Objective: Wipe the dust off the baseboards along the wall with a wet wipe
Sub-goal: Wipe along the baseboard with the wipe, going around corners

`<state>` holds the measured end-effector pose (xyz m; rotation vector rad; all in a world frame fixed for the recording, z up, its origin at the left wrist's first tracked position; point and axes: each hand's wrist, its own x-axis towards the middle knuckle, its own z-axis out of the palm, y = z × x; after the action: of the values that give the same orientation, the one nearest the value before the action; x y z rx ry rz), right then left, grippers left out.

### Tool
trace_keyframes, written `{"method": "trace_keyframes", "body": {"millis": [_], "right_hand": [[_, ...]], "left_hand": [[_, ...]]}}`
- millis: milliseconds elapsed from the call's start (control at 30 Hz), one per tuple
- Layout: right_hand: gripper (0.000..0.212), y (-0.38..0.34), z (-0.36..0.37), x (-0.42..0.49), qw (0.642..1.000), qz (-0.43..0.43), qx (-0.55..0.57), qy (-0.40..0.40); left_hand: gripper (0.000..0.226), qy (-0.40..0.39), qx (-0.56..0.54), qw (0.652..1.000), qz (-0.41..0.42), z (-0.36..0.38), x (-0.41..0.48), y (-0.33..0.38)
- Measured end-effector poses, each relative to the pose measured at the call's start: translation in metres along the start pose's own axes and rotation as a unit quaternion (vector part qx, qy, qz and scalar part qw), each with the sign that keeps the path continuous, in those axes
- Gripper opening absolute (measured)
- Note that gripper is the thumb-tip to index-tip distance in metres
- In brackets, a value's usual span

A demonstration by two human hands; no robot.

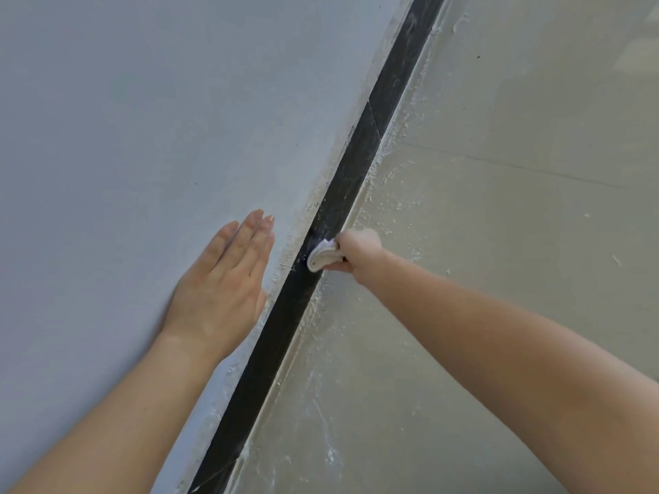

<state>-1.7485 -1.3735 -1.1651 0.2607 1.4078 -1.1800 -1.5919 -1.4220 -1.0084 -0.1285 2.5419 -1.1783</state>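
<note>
A black baseboard runs diagonally from the lower left to the upper right, between a pale grey wall and a beige floor. White dust and specks cover it above the wipe; the stretch below looks darker. My right hand grips a folded white wet wipe and holds it against the baseboard's face. My left hand lies flat on the wall just left of the baseboard, with its fingers straight and together.
The grey wall fills the left half. The beige tiled floor on the right carries white dust and plaster specks along the baseboard's foot. A tile joint crosses the floor at mid height.
</note>
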Motion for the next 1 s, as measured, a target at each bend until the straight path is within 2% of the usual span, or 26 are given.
{"method": "trace_keyframes", "body": {"millis": [67,200,233,300,367,433,500,600,667,867,1000], "right_hand": [[0.028,-0.021,-0.014,0.002,0.998,-0.021,0.055,0.008],[0.022,-0.037,-0.040,-0.011,0.984,-0.061,0.166,0.032],[0.022,-0.033,-0.042,-0.015,0.983,-0.065,0.170,0.039],[0.024,-0.014,-0.041,-0.025,0.993,-0.044,0.104,0.032],[0.025,0.013,-0.030,-0.040,1.000,0.003,0.004,-0.031],[0.022,0.035,-0.014,-0.056,0.991,0.047,-0.056,-0.115],[0.023,0.044,0.003,-0.063,0.983,0.066,-0.040,-0.167],[0.018,0.027,0.014,-0.061,0.983,0.049,0.018,-0.177],[0.013,0.006,0.012,-0.059,0.984,0.045,0.061,-0.162],[0.020,-0.034,-0.009,-0.043,0.987,0.015,0.136,-0.082],[0.018,-0.050,-0.036,-0.030,0.971,-0.037,0.234,-0.012]], "left_hand": [[0.061,0.008,-0.011,1.000,-0.003,0.002,0.000,0.000],[0.065,0.012,-0.007,1.000,-0.002,0.004,0.000,0.001],[0.066,0.015,-0.012,1.000,-0.003,0.005,0.000,0.001],[0.064,0.018,-0.024,1.000,-0.006,0.007,0.001,0.002],[0.063,0.020,-0.031,0.999,-0.009,0.008,0.001,0.003],[0.063,0.024,-0.030,0.999,-0.007,0.008,0.001,0.002],[0.062,0.029,-0.015,0.999,-0.004,0.006,0.001,0.002],[0.064,0.025,0.000,1.000,-0.001,0.004,-0.001,0.003],[0.061,0.029,-0.019,0.999,-0.012,0.003,0.001,0.001],[0.063,0.021,-0.031,0.999,-0.002,0.009,0.001,0.002],[0.065,0.020,-0.015,1.000,-0.001,0.006,-0.001,0.001]]}}
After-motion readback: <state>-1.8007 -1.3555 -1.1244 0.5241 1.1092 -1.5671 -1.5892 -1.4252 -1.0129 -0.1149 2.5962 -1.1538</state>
